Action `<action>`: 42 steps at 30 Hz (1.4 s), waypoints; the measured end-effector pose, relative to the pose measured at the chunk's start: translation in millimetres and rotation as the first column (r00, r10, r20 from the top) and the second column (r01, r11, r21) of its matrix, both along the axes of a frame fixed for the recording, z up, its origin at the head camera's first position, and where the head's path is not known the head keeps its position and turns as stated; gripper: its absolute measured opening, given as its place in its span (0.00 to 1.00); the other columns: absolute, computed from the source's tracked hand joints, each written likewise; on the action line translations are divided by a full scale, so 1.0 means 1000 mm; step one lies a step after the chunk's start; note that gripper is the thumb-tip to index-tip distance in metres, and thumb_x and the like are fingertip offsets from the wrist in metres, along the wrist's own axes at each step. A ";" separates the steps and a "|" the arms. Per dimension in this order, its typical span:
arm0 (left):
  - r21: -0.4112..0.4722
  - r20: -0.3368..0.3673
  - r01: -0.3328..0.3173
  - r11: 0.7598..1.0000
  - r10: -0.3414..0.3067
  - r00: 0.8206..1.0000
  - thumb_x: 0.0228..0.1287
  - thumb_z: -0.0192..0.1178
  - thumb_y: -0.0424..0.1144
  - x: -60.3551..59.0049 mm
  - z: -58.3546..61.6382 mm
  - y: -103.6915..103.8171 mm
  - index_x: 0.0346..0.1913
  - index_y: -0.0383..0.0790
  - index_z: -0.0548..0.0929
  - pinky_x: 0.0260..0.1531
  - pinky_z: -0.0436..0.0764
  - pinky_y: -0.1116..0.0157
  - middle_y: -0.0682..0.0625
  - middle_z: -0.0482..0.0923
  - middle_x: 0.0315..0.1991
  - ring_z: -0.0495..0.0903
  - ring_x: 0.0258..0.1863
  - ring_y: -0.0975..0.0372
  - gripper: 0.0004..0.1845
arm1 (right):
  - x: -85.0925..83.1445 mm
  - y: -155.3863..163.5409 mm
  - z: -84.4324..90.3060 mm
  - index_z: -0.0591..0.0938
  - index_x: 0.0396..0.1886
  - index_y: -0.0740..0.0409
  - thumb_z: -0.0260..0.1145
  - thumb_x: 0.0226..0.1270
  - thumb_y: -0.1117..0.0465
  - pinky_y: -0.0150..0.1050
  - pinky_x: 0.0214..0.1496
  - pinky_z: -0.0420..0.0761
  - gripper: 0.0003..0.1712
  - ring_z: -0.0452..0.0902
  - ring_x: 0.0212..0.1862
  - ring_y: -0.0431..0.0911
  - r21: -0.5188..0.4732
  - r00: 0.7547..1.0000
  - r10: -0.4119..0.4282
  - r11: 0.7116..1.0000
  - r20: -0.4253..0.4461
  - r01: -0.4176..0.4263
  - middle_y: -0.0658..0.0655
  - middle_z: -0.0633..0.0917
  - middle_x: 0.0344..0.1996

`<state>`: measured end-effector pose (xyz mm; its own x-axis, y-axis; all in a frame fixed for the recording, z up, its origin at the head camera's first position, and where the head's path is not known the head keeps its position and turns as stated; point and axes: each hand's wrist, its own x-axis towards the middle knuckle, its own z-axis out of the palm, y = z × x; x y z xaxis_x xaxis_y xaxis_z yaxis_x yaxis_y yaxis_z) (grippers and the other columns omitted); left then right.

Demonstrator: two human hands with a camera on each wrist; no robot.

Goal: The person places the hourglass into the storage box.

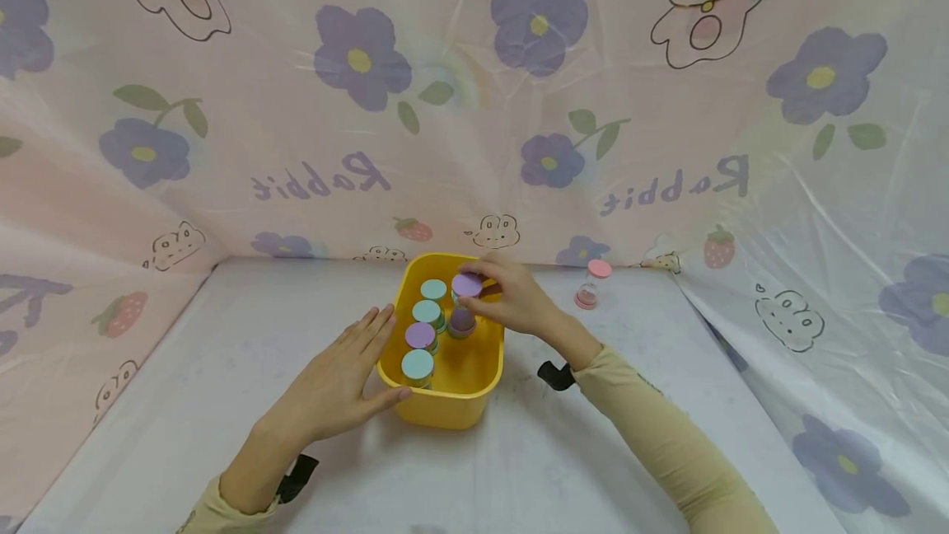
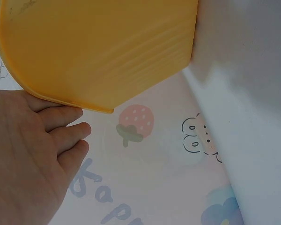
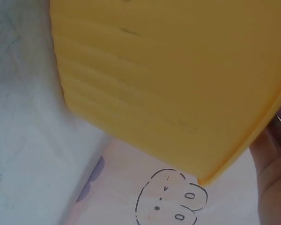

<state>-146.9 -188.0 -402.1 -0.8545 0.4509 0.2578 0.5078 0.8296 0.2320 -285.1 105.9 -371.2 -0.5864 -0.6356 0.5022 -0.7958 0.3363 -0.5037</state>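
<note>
Both wrist views show little beyond smooth yellow plastic. At frame centre, the right hand [image 1: 511, 297] pinches a round purple-lidded jar [image 1: 465, 303] inside the yellow tub [image 1: 452, 406]; its clear body is half hidden. The left hand [image 1: 341, 381] rests flat-fingered against the tub's left wall.

backdrop sheet [image 1: 474, 147] | "Rabbit" twice, mirrored | wrist-view lettering perhaps unreadable

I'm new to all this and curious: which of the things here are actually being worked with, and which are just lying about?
In use:
yellow tub, steadied by the left hand
purple-lidded jar, gripped by the right hand over the tub
four jars in the tub, three teal-lidded, one purple

Lying about:
pink-lidded jar on the table
flowered sheet behind
</note>
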 end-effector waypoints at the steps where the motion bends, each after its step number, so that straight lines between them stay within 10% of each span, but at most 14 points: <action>1: 0.000 0.003 0.000 1.000 0.000 1.000 0.70 0.54 0.72 0.000 0.000 0.000 0.82 0.34 0.55 0.79 0.56 0.45 0.43 0.49 0.84 0.50 0.83 0.48 0.55 | -0.001 -0.001 0.000 0.85 0.58 0.63 0.78 0.63 0.61 0.32 0.50 0.87 0.24 0.80 0.47 0.45 0.033 1.000 -0.002 0.999 -0.001 0.002 0.56 0.82 0.47; 18: -0.006 0.002 0.004 1.000 -0.004 1.000 0.70 0.53 0.73 -0.001 -0.001 0.000 0.82 0.33 0.55 0.79 0.57 0.45 0.43 0.48 0.84 0.50 0.82 0.47 0.55 | -0.014 -0.010 0.008 0.86 0.58 0.61 0.75 0.66 0.57 0.39 0.48 0.88 0.22 0.82 0.44 0.46 0.396 0.997 0.061 0.915 0.050 -0.076 0.57 0.87 0.50; 42: 0.004 -0.033 0.016 1.000 -0.016 0.999 0.72 0.54 0.71 -0.002 -0.003 -0.001 0.82 0.32 0.57 0.78 0.59 0.44 0.42 0.51 0.83 0.53 0.82 0.46 0.52 | -0.024 -0.023 0.010 0.89 0.58 0.56 0.79 0.63 0.56 0.29 0.46 0.81 0.23 0.80 0.41 0.42 0.549 0.988 0.148 0.822 0.052 -0.152 0.52 0.90 0.50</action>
